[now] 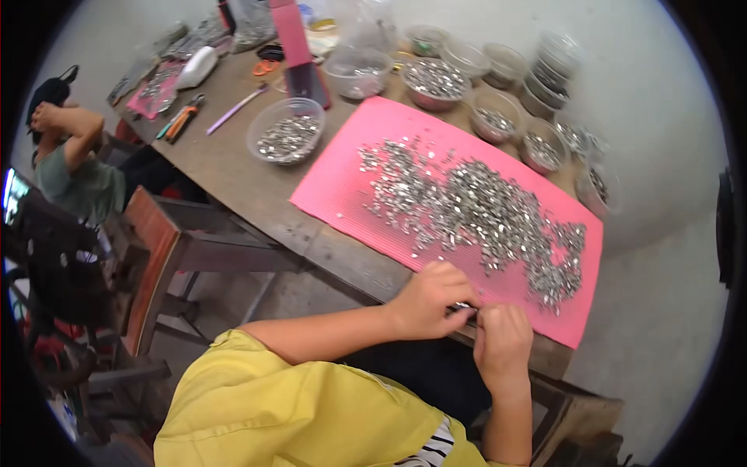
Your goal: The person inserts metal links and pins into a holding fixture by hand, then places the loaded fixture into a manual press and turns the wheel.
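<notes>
At the near edge of a pink ribbed mat (342, 198), my two hands meet with their fingers bent inward. My left hand (436, 300) is closed in a pinch on a small shiny metal piece (462, 307), of which only a bit shows. Right beside it, my right hand (504, 338) is closed too, its fingertips close to that piece; whatever they grip is hidden. Beyond both hands a wide spread of small silvery metal pieces (490, 206) covers much of the mat.
Clear plastic tubs of metal pieces, such as a round bowl (288, 132) and a stack of tubs (548, 78), line the wooden table. Pliers (184, 118), a purple pen-like stick (237, 109) and orange-handled scissors (266, 67) lie farther left. Another person (78, 167) sits at left.
</notes>
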A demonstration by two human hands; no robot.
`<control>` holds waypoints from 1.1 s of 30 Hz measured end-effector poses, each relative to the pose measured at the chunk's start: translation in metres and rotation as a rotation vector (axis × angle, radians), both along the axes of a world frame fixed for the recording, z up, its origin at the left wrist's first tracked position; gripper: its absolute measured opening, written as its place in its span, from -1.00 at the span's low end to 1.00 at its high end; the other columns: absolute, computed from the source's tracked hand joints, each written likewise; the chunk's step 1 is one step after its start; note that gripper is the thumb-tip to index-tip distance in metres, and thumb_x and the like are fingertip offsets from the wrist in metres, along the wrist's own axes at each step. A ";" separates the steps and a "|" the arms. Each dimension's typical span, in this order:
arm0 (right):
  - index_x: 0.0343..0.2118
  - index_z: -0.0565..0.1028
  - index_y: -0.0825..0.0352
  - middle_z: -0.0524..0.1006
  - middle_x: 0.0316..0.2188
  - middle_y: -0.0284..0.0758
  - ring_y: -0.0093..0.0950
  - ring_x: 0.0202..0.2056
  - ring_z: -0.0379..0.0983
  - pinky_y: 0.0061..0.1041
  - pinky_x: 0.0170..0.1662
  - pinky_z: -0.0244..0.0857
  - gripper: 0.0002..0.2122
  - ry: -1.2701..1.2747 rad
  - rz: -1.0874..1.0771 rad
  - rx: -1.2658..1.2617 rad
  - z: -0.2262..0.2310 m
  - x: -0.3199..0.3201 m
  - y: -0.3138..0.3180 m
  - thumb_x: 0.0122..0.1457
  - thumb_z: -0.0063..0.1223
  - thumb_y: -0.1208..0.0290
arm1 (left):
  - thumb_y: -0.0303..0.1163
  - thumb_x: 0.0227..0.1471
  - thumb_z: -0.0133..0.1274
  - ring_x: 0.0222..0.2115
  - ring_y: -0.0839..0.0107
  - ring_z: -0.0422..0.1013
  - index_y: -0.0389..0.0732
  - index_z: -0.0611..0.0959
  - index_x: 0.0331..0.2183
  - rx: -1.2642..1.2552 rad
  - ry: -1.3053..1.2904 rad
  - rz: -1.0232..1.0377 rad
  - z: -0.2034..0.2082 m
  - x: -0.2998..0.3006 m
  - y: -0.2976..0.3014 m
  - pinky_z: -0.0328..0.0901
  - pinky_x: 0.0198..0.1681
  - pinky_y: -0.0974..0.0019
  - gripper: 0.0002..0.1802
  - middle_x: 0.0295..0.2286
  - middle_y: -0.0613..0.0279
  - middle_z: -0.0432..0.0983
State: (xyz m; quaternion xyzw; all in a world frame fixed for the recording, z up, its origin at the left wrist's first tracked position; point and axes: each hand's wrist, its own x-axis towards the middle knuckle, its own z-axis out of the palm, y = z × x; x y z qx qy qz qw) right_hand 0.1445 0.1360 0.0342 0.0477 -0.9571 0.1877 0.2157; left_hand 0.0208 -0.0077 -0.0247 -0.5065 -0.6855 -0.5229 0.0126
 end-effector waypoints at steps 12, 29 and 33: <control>-0.16 0.58 0.34 0.59 -0.32 -0.29 -0.30 -0.21 0.55 -0.25 -0.05 0.35 -0.76 -0.062 -0.108 0.001 0.014 0.002 -0.002 0.07 0.23 0.60 | -0.48 -0.11 0.37 -0.27 0.26 0.50 -0.12 0.77 -0.36 -0.136 0.246 0.356 0.025 -0.079 -0.055 0.34 -0.15 0.21 -0.83 -0.34 0.27 0.65; -0.45 0.59 0.28 0.48 -0.44 -0.32 -0.32 -0.27 0.43 -0.29 -0.10 0.24 -0.96 0.053 -0.067 0.052 -0.020 -0.107 -0.029 0.02 0.13 0.53 | -0.43 -0.22 0.33 -0.21 0.29 0.46 -0.09 0.72 -0.51 -0.380 0.417 0.422 0.035 -0.088 -0.062 0.25 -0.09 0.14 -0.89 -0.35 0.39 0.56; -0.53 0.55 0.28 0.44 -0.46 -0.32 -0.33 -0.28 0.41 -0.29 -0.12 0.23 -0.98 0.077 -0.033 0.142 -0.020 -0.109 -0.032 -0.01 0.12 0.51 | -0.44 -0.22 0.31 -0.20 0.30 0.45 -0.09 0.70 -0.53 -0.312 0.460 0.409 0.036 -0.085 -0.070 0.26 -0.10 0.16 -0.90 -0.36 0.39 0.55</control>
